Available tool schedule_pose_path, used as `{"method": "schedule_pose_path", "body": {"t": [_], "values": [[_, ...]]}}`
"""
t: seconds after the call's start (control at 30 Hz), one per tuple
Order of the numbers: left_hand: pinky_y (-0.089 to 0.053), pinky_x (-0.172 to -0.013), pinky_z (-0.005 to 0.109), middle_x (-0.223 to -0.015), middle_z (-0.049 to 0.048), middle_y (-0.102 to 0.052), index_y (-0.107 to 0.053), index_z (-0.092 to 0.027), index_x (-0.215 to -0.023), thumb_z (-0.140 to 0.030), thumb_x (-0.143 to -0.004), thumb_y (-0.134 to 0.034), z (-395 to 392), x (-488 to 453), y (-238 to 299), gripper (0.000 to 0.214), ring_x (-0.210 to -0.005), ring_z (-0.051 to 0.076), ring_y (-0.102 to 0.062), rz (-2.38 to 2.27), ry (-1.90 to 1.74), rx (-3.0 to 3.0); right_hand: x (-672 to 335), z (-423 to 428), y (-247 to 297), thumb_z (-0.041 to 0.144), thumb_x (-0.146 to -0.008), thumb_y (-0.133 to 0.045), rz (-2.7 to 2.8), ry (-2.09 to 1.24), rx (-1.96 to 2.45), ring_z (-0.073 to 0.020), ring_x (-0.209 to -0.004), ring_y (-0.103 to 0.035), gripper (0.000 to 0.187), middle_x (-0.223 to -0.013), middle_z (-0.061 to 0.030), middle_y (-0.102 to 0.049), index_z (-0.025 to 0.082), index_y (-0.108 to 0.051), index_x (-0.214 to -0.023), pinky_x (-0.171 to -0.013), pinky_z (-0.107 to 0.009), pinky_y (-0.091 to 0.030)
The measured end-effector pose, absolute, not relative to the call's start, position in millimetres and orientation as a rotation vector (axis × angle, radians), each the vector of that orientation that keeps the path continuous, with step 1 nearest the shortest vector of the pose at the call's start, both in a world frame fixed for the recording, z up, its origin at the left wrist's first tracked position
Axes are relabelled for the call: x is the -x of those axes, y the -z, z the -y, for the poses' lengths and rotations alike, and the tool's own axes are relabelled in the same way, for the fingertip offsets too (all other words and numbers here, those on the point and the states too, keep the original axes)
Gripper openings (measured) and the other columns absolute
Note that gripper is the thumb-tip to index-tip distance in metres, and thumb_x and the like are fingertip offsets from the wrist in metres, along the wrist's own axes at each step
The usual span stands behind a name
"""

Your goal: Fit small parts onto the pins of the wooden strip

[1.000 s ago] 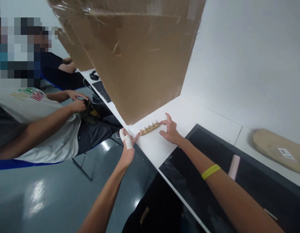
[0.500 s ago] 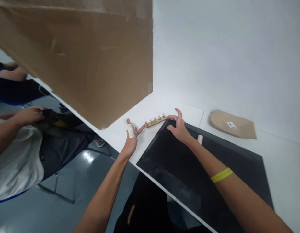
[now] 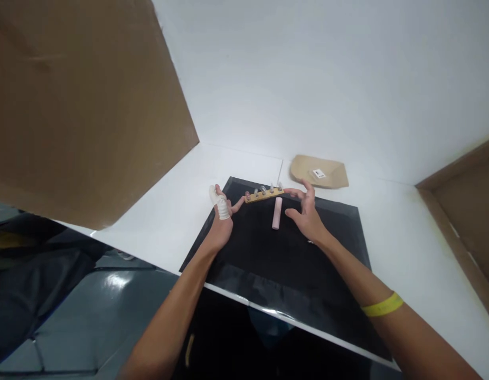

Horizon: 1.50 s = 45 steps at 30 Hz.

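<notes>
Far left: big brown cardboard box (image 3: pixel 90 116) on the white counter (image 3: pixel 161 206), its near lower edge running to the counter's front. Below it, partly cut off by the frame, dark trousers (image 3: pixel 42 269) of a person nearby; grey floor (image 3: pixel 121 295) with a bright reflection.

My left hand (image 3: pixel 221 227) next, over the left part of the black mat (image 3: pixel 244 248). White wrapping (image 3: pixel 221 205) on part of it. Its fingers (image 3: pixel 238 203) are apart; one reaches out and touches the left end of the wooden strip (image 3: pixel 267 195).

The strip: over the far part of the mat, spanning between my two hands, right end a little farther up the view. Five small upright pieces in a row along it, the leftmost pinkish, the others clear or silvery. Cannot tell how far it sits above the mat.

Just nearer than the strip's right half, a pale pink cylinder (image 3: pixel 276 213) lies on the mat, lengthwise toward me.

My right hand (image 3: pixel 310 219): thumb and fingers well apart, palm unfilled, one fingertip against the strip's right end. A small light object (image 3: pixel 310 241) shows by the wrist, too small to identify. Beyond this hand, a brown paper bag (image 3: pixel 336 175) with a white label (image 3: pixel 319 173) lies on the counter near the wall (image 3: pixel 308 79). Yellow band (image 3: pixel 383 305) around my right forearm.

Far right: a brown frame-like edge (image 3: pixel 466 163) along the counter's side.
</notes>
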State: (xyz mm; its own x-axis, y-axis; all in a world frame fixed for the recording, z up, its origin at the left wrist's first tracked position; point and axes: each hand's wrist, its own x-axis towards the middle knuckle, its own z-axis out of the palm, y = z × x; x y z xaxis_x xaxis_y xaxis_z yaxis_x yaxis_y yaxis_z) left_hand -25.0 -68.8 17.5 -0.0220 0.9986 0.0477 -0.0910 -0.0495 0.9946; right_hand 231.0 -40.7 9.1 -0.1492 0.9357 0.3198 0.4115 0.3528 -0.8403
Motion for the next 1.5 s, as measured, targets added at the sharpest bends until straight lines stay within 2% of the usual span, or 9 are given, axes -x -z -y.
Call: {"method": "schedule_pose_path", "body": {"t": [0.2,0.43,0.67,0.8,1.0,1.2,1.3,1.43,1.5], "values": [[-0.016,-0.134,0.056,-0.174,0.0133,-0.029,0.01,-0.034,-0.169,-0.082,-0.098,-0.016,71.4,7.1,-16.0,0.089,-0.158,0.032,-0.038,-1.064,-1.272,-1.265,-253.6,63.6,1.2,0.034,-0.08,-0.056,1.695,-0.736,1.247,-0.0317,-0.128,-0.053,0.087,-0.141,-0.0125,-0.059,0.026,-0.01,-0.152,-0.118,-0.063,-0.034],[-0.012,-0.135,0.056,-0.179,0.0079,-0.015,0.009,-0.036,-0.169,-0.078,-0.101,-0.014,76.1,22.1,-15.5,0.083,-0.156,0.035,-0.04,-1.155,-1.255,-1.252,-239.3,64.1,4.4,0.033,-0.08,-0.056,1.756,-0.733,1.231,-0.0323,-0.129,-0.055,0.087,-0.141,-0.013,-0.059,0.026,-0.009,-0.153,-0.12,-0.063,-0.03],[-0.012,-0.134,0.058,-0.16,0.0162,-0.05,0.011,-0.027,-0.169,-0.082,-0.097,-0.006,88.4,53.8,-10.3,0.092,-0.16,0.032,-0.034,-1.246,-1.255,-1.225,-205.4,53.7,6.7,0.032,-0.077,-0.056,1.885,-0.686,1.229,-0.0369,-0.137,-0.052,0.083,-0.144,-0.0178,-0.056,0.02,-0.023,-0.153,-0.12,-0.064,-0.024],[-0.016,-0.134,0.058,-0.176,0.012,-0.024,0.012,-0.034,-0.168,-0.079,-0.1,-0.014,92.7,63.1,-7.4,0.085,-0.157,0.033,-0.04,-1.279,-1.283,-1.237,-192.6,52.3,17.6,0.032,-0.076,-0.057,1.973,-0.611,1.229,-0.0383,-0.14,-0.048,0.091,-0.139,-0.0152,-0.06,0.022,-0.015,-0.156,-0.119,-0.067,-0.024],[-0.015,-0.135,0.058,-0.18,0.007,-0.002,0.006,-0.035,-0.169,-0.077,-0.1,-0.029,98.2,66.2,-7.2,0.088,-0.165,0.036,-0.017,-1.321,-1.248,-1.238,-189.7,56.8,19.0,0.039,-0.082,-0.061,2.131,-0.466,1.254,-0.0421,-0.142,-0.041,0.079,-0.137,-0.0153,-0.061,0.018,-0.03,-0.152,-0.123,-0.067,-0.017],[-0.007,-0.134,0.058,-0.176,0.0112,0.026,0.018,-0.034,-0.167,-0.085,-0.095,-0.02,100.8,66.3,-21.1,0.096,-0.157,0.038,-0.038,-1.36,-1.046,-1.366,-190.9,57.8,12.3,0.048,-0.088,-0.062,2.207,-0.366,1.267,-0.0405,-0.138,-0.045,0.083,-0.132,-0.0152,-0.066,0.013,-0.028,-0.155,-0.126,-0.063,-0.015],[-0.01,-0.134,0.057,-0.174,0.0137,0.028,0.018,-0.032,-0.167,-0.086,-0.094,-0.016,102.8,65.9,-27.8,0.097,-0.152,0.037,-0.047,-1.386,-0.984,-1.402,-192.5,56.9,11.9,0.049,-0.09,-0.061,2.217,-0.343,1.267,-0.038,-0.135,-0.049,0.083,-0.129,-0.0151,-0.068,0.011,-0.026,-0.155,-0.126,-0.061,-0.016],[0.0,-0.135,0.057,-0.176,0.0137,0.024,0.016,-0.03,-0.168,-0.085,-0.095,-0.013,107.1,62.6,-31.3,0.095,-0.148,0.036,-0.053,-1.39,-0.93,-1.441,-199.8,57.9,9.9,0.049,-0.091,-0.061,2.235,-0.312,1.272,-0.0364,-0.134,-0.051,0.081,-0.13,-0.0147,-0.068,0.012,-0.026,-0.155,-0.126,-0.059,-0.016],[-0.003,-0.135,0.057,-0.177,0.0134,0.021,0.016,-0.029,-0.168,-0.083,-0.097,-0.013,108.6,59.9,-30.8,0.094,-0.153,0.038,-0.045,-1.363,-0.945,-1.43,-205.4,59.6,8.3,0.05,-0.091,-0.062,2.253,-0.292,1.275,-0.0361,-0.135,-0.05,0.081,-0.131,-0.0148,-0.068,0.012,-0.026,-0.154,-0.126,-0.058,-0.016]]}}
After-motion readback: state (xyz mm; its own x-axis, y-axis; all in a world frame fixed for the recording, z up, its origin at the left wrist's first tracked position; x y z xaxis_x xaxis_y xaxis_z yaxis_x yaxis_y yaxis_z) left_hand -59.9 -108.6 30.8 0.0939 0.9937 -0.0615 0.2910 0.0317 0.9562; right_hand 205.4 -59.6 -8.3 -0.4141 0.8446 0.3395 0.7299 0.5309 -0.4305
